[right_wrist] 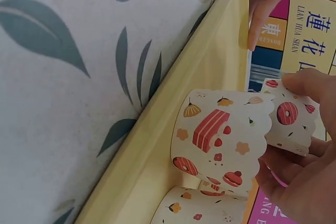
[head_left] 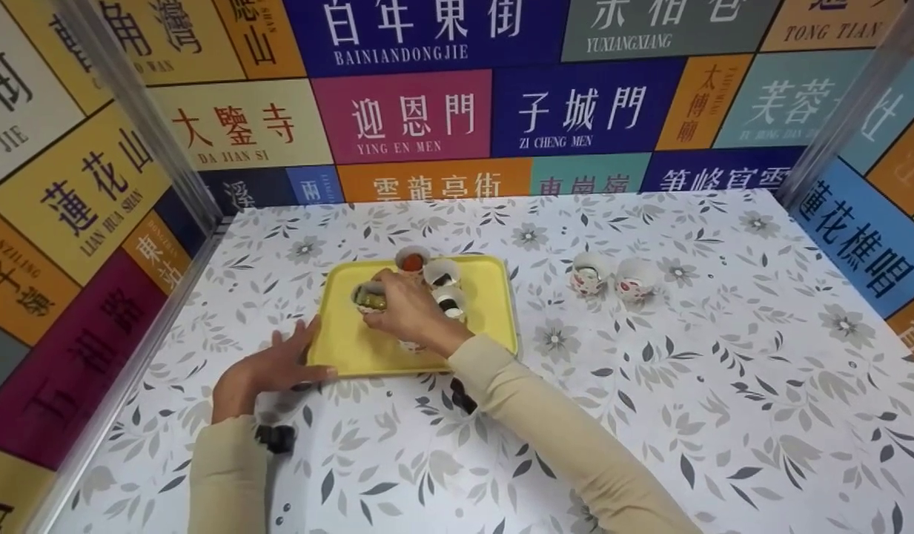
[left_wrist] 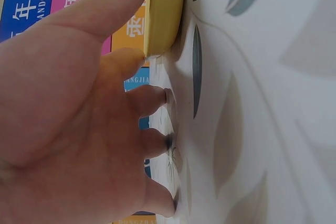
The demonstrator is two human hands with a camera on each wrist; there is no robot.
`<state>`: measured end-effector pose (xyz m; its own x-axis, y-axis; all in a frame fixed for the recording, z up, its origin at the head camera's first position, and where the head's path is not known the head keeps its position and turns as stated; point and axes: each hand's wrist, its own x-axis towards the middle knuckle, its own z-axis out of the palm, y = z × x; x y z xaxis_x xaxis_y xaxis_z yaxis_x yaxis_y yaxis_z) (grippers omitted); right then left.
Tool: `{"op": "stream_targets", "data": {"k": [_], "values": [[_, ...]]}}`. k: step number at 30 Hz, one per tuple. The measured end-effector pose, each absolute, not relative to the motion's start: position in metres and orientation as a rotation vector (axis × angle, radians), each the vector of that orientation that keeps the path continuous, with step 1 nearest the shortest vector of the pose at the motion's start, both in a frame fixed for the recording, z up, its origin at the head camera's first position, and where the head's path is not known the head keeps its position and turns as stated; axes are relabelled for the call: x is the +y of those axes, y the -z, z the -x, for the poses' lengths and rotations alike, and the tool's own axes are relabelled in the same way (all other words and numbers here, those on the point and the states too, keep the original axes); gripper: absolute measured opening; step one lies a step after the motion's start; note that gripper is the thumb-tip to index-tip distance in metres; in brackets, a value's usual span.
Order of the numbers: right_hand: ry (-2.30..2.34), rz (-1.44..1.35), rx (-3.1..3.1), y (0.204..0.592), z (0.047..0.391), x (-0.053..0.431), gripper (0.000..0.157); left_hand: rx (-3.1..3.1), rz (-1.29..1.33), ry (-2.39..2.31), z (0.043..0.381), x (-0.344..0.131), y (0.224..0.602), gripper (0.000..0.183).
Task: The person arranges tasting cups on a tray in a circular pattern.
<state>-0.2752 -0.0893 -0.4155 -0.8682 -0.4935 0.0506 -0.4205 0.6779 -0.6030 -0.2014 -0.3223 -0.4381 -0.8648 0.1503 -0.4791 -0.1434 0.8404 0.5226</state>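
Tabletop: white, grey leaf-and-flower print, ran right up to my end of the feed (head_left: 723,415).
Sleeves: both beige; I had the left sleeve (head_left: 230,475) and the right sleeve (head_left: 568,430) reaching in, plus a black block (head_left: 276,437) beside the left one.
Left hand: mine was spread out (head_left: 275,367) at the near left corner of the tray, thumb by the rim, the outer fingertips down around tabletop level.
Yellow tray: lay flat in front of me, left of centre (head_left: 490,297).
Near cup: paper, cake-and-donut print (right_wrist: 220,140), inside the tray and mostly tucked under my right arm in the head view.
Right hand: I had it pinching a cup between thumb and fingers (head_left: 412,308).
Held cup: same sort of print, greenish stuff inside (right_wrist: 289,114), over the tray's left part; couldn't tell if its base touched down.
Other tray cups: two with something black and white in them (head_left: 449,302) (head_left: 443,276), then a red-filled cup (head_left: 412,261) by the far rim.
Side pair: two more cups just beside each other (head_left: 588,274) (head_left: 634,280), right of the tray.
Wall: colourful sign panels (head_left: 412,119) behind everything.
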Motion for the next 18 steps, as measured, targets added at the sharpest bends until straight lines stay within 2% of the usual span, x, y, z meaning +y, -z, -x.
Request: {"op": "stream_targets", "data": {"k": [13,18], "values": [[0.704,0.729,2.81,0.4165,0.281,-0.091,0.052,2.492,-0.024,-0.815,0.1991,-0.3226,0.4372,0.112],[0.677,0.732,2.816,0.4171,0.2822,-0.0904,0.057,2.499,-0.008,-0.802,0.2004,-0.3227,0.4375,0.112]]}}
